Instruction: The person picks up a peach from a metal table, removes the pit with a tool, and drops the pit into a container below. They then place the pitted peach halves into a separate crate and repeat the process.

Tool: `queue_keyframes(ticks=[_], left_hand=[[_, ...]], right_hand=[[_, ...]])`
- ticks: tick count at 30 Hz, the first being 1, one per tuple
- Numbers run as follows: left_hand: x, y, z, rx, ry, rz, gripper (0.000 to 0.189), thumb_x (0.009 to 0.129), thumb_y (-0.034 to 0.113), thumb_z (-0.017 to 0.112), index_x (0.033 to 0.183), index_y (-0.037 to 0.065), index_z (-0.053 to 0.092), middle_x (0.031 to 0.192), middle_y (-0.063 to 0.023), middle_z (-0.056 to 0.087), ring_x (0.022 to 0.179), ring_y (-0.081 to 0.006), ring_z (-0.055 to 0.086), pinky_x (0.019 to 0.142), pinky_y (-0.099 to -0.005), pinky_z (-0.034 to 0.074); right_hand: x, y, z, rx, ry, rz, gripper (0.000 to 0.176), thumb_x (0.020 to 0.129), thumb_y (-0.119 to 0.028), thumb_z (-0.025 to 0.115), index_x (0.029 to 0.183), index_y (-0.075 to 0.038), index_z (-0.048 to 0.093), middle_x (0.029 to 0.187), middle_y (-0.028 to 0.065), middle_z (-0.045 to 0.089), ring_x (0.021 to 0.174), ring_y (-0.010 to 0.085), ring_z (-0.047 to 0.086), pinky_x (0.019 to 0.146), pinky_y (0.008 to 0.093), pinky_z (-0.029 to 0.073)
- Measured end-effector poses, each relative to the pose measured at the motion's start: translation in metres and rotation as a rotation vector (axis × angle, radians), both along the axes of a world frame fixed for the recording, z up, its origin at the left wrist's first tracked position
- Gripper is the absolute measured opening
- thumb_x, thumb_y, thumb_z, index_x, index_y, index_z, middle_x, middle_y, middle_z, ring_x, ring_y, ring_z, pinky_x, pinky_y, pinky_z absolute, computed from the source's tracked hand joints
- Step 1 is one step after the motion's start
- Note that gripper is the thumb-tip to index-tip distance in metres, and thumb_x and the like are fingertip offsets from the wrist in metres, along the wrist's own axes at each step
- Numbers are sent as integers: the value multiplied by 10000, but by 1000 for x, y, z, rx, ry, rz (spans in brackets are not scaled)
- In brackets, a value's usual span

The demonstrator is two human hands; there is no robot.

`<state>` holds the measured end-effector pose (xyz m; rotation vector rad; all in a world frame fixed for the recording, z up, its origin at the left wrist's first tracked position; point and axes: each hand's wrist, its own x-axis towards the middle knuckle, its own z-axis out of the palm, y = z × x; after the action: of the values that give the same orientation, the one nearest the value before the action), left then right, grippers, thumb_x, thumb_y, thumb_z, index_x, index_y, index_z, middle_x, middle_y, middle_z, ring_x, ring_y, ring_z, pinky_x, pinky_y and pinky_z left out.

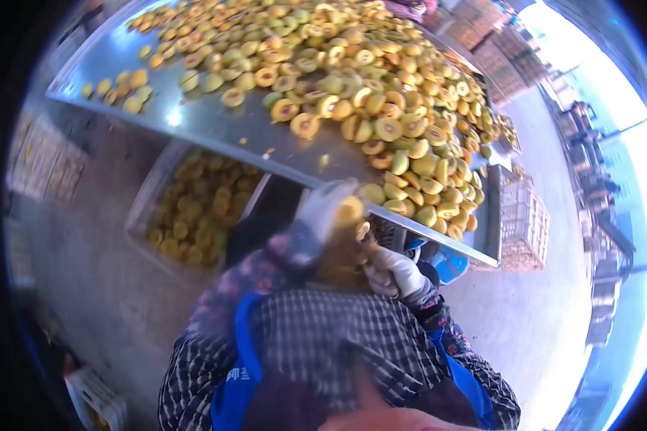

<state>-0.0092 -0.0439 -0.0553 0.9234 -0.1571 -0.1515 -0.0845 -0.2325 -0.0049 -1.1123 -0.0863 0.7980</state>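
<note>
My left hand [323, 208], in a pale glove and smeared by motion, is closed around a yellow peach half [349, 212] just off the front edge of the metal table. Beside it, lower and to the right, my gloved right hand [395, 273] has its fingers curled tight. What they grip is too blurred to name. A small piece with a reddish-brown cut face [363, 230] shows between the two hands. Many peach halves [388, 129] lie heaped on the table [216, 133], some cut side up with red-brown centres.
Below the table, to the left, a crate [140, 194] holds more peach halves. Another crate [521, 223] stands beyond the table's right corner. A blue object [449, 266] sits under that corner. Stacked crates [474, 25] stand at the back; a white crate [97, 399] is at lower left.
</note>
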Motion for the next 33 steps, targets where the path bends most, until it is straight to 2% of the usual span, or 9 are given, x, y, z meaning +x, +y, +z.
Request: queue_keyframes(ticks=[3,10,12,14,20,24,26,28,33], left_hand=[[4,46,28,148,28,71,189,904,115,576,1009,-32,631,935,-79,660,813,-139,623,753,-255,498],[-3,186,11,1738,-338,589,486,816,263,702,1226,50,552,1211,-173,569,1165,-287,516,930,-375,442],[25,212,-13,1225,-63,463,577,860,70,659,1373,52,396,1299,-102,429,1017,-116,543,814,-237,485],[60,203,2,1023,-178,345,618,856,68,659,1396,51,359,1325,-169,406,1047,-138,530,808,-253,497],[198,114,23,1513,-509,211,799,744,365,775,1369,34,403,1357,-197,460,1268,-323,438,1058,-393,365],[276,57,-7,1249,-291,-29,914,728,426,785,1432,64,330,1434,-215,363,1261,-317,455,1052,-393,376],[267,23,27,1520,-187,-36,908,714,512,757,1445,181,334,1495,-200,256,1335,-339,353,1083,-428,333],[270,4,33,1705,-197,-40,908,688,621,715,1444,278,346,1537,-176,171,1384,-396,246,1110,-469,288],[296,8,8,1603,-279,-20,881,695,527,773,1430,240,383,1533,-197,153,1389,-358,256,1124,-418,274]], right_hand=[[-13,-49,-20,-1105,-959,219,434,911,-255,573,1248,-8,458,899,181,657,842,316,655,731,387,514],[10,-124,-7,-1172,-1012,-308,417,841,-143,627,1212,-11,487,850,168,645,777,282,659,678,369,507],[40,-165,4,-1164,-872,-592,286,864,-166,608,1105,-15,575,828,108,615,716,215,624,645,334,504],[76,-214,8,-1163,-417,-694,346,841,-94,590,1169,-32,500,762,36,576,592,113,565,502,266,468],[154,-293,-36,-683,32,-810,423,840,-88,557,1253,-128,478,808,20,587,565,106,542,451,250,446],[191,-258,-36,-650,-95,-707,525,832,-72,567,1341,-113,444,781,13,607,472,86,526,406,222,435],[208,-247,-58,-519,-141,-772,582,812,-43,580,1374,-90,434,985,20,610,628,81,568,545,212,484],[226,-220,-79,-482,-298,-836,642,805,-18,585,1411,-86,384,883,32,620,613,78,544,517,220,454],[259,-165,-54,-713,-369,-484,653,804,-15,581,1421,-114,393,1019,44,634,791,96,569,657,243,490]])
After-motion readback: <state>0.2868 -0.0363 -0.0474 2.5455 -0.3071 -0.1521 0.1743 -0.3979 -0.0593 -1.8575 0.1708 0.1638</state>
